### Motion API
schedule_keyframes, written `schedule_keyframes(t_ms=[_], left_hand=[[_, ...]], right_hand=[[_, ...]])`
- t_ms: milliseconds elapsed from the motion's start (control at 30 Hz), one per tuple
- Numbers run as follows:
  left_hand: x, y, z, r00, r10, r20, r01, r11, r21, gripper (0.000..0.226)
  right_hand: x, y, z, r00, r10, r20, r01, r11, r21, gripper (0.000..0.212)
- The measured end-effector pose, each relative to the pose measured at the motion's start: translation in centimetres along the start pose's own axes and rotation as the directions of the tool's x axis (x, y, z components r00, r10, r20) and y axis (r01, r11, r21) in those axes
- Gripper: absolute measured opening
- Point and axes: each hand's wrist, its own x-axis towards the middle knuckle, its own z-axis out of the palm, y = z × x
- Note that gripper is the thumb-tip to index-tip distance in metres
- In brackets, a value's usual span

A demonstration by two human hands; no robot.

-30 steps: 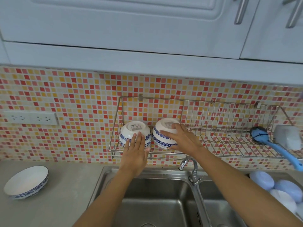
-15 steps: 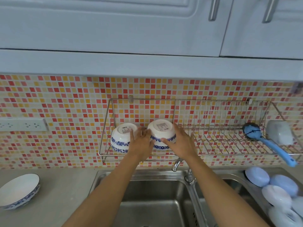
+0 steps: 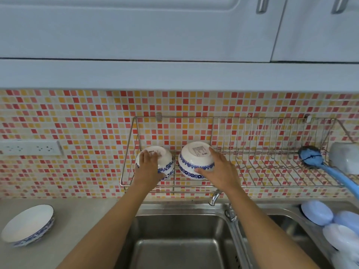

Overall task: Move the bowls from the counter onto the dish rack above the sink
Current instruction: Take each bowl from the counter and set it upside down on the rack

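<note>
Two white bowls with blue flower bands lie upside down at the left end of the wire dish rack (image 3: 252, 185) on the tiled wall. My left hand (image 3: 148, 167) lies over the left bowl (image 3: 167, 164), fingers curved on its base. My right hand (image 3: 217, 169) holds the right bowl (image 3: 191, 160) from its right side, thumb on the blue band and fingers on the base rim. A third bowl (image 3: 27, 225), wide and shallow, sits upright on the counter at the far left.
A blue dish brush (image 3: 318, 162) and a pale sponge (image 3: 344, 158) lie at the rack's right end. Below are the steel sink (image 3: 184, 247) and tap (image 3: 214, 199). Blue and white plates (image 3: 318, 215) lean in the right basin. A wall socket (image 3: 31, 148) is at left.
My left hand moved from between the two bowls onto the left bowl. My right hand stayed on the right bowl. The view shifted slightly right and up.
</note>
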Motion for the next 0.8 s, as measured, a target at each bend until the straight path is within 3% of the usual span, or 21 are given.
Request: schedule_keyframes(t_ms=[467,567,800], left_hand=[[1.0,-1.3,0.8,0.994,0.1,-0.037,-0.104,0.988,-0.118,0.078],[-0.1,-1.5,0.1,0.99,0.121,-0.075,-0.128,0.987,-0.094,0.068],[-6.7,-6.5,-3.6,0.962,0.182,-0.204,-0.205,0.974,-0.096,0.064]], right_hand=[[-0.4,-0.2,-0.7,0.999,0.009,0.045,-0.01,1.0,0.007,0.088],[-0.6,-0.4,-0.9,0.999,0.017,0.051,-0.018,1.0,0.02,0.088],[-1.5,-3.5,-0.3,0.995,0.008,-0.095,0.001,0.996,0.092,0.082]])
